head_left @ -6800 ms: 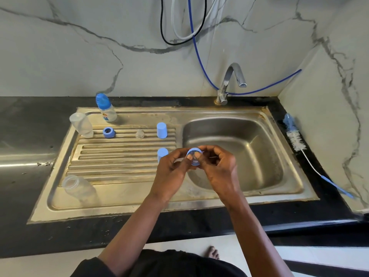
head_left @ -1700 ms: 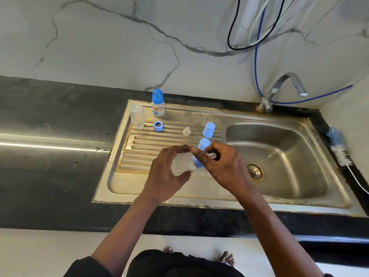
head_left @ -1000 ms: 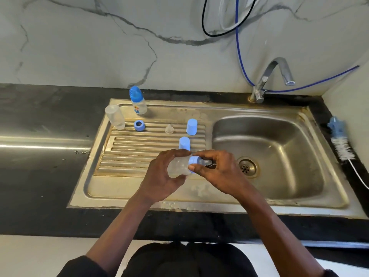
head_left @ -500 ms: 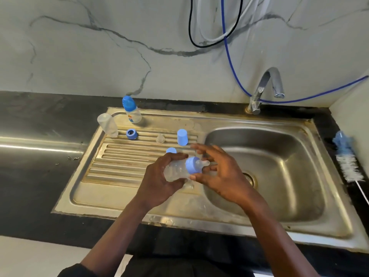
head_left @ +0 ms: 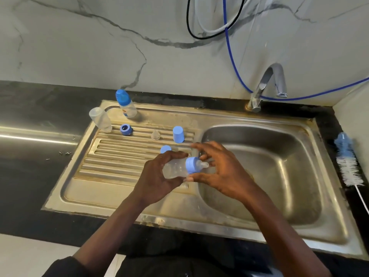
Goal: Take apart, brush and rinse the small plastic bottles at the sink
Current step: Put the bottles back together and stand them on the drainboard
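**Three bottles, one in hand**

The left hand (head_left: pixel 157 180) curls round a clear bottle (head_left: pixel 174 169) lying sideways at frame centre, over the sink (head_left: pixel 199 116). The right hand (head_left: pixel 219 172) spreads its fingers loosely about the blue ring (head_left: pixel 190 164), thumb touching underneath. Upper left stand a capped bottle (head_left: pixel 125 104), an empty bottle (head_left: pixel 100 119), one loose ring (head_left: pixel 126 129), one teat (head_left: pixel 155 135), a blue cap (head_left: pixel 178 134) and a second cap (head_left: pixel 165 149). One brush (head_left: pixel 347 162) lies at the right edge. Bare steel shows lower left and across the basin (head_left: pixel 289 176)

left hand (head_left: pixel 157 176) hides half a blue cap (head_left: pixel 165 149); bottle brush (head_left: pixel 348 166) runs off right edge.
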